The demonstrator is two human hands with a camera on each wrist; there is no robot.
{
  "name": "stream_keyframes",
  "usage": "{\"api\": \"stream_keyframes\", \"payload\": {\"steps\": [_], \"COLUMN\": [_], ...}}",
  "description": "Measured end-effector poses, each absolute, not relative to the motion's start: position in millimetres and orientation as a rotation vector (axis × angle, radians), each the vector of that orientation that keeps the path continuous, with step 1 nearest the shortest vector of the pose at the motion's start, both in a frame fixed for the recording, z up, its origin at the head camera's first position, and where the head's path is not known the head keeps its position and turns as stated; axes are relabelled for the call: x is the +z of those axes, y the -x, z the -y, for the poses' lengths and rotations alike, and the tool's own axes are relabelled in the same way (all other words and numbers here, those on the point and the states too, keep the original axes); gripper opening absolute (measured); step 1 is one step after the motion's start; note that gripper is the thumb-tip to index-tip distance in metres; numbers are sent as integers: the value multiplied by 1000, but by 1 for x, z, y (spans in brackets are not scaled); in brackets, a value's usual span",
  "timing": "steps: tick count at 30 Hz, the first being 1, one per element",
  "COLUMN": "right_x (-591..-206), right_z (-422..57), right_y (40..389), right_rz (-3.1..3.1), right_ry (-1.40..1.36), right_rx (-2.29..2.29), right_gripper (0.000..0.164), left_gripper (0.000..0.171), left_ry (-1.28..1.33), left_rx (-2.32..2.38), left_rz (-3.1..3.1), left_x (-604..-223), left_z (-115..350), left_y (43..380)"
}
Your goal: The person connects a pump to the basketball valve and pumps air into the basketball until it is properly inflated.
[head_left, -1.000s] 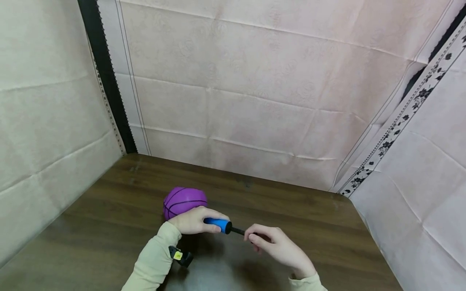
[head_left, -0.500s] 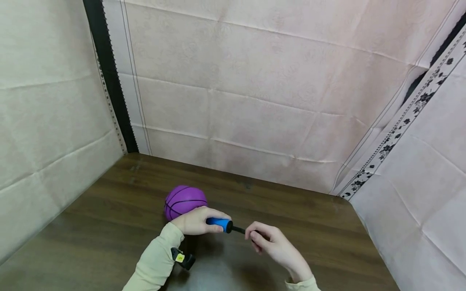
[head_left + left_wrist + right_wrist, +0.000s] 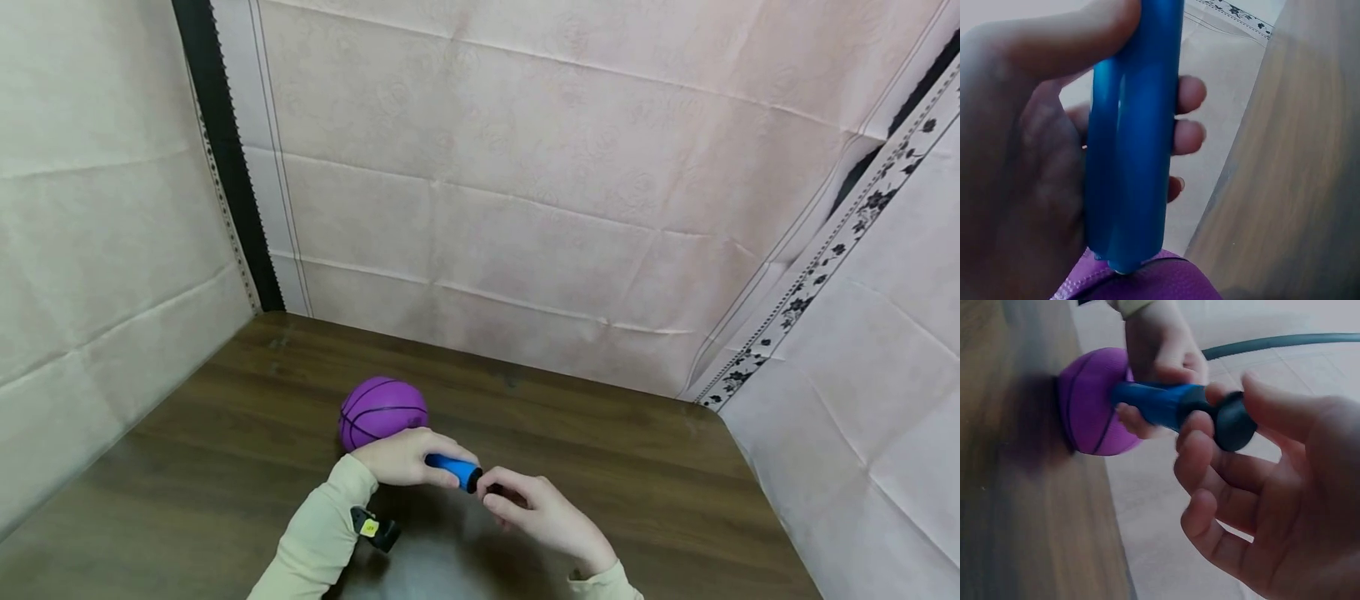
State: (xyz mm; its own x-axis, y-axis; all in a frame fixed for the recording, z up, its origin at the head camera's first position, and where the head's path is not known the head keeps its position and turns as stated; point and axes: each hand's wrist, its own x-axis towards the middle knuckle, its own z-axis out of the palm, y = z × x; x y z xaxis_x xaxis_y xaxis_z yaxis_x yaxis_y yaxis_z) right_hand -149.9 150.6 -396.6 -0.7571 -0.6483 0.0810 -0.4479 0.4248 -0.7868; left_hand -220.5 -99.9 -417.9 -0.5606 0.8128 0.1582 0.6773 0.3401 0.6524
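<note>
My left hand [image 3: 397, 457] grips the blue barrel of a hand pump [image 3: 1138, 137], with the thumb on one side and the fingers wrapped behind it. At one end of the barrel is a black knob handle [image 3: 1235, 422], which my right hand [image 3: 542, 510] pinches between thumb and fingertips, close to the barrel's black cap. The other end of the pump meets a purple ball [image 3: 381, 410] with black basketball lines. The ball sits on the table just beyond my left hand. The exact joint between pump and ball is hidden in the head view.
Brown wood-grain table [image 3: 247, 433] lies under both hands. Pale cloth [image 3: 480, 192] hangs behind the table and on both sides. A black device with a yellow mark [image 3: 372, 529] is strapped to my left wrist.
My right hand has moved left toward the barrel, pushing in the black rod that showed between the hands before. My left hand and the ball have stayed nearly in place.
</note>
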Motion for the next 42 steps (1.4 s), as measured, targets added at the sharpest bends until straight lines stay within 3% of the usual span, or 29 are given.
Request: {"api": "stream_keyframes", "payload": {"steps": [13,23,28,42], "right_x": [-369,-391,-404,-400], "right_z": [-196,-162,-143,-166], "right_y": [144,152,155,157], "right_rz": [-2422,-2466,-2576,-2344], "right_ry": [1167,789,754,1101], "right_rx": [-1362,-1436,-1355,-1221], "right_gripper": [13,24,26,13], "left_gripper": [42,41,36,36], "left_ry": [-1275,-1249,-1293,-1325], "left_rx": [1117,970,874,969], "left_rz": [-2484,-2615,-2645,-2477], "left_x": [-422,-421,-420,-420], "left_z": [113,94,85,98], "left_y": [227,219,219,222]}}
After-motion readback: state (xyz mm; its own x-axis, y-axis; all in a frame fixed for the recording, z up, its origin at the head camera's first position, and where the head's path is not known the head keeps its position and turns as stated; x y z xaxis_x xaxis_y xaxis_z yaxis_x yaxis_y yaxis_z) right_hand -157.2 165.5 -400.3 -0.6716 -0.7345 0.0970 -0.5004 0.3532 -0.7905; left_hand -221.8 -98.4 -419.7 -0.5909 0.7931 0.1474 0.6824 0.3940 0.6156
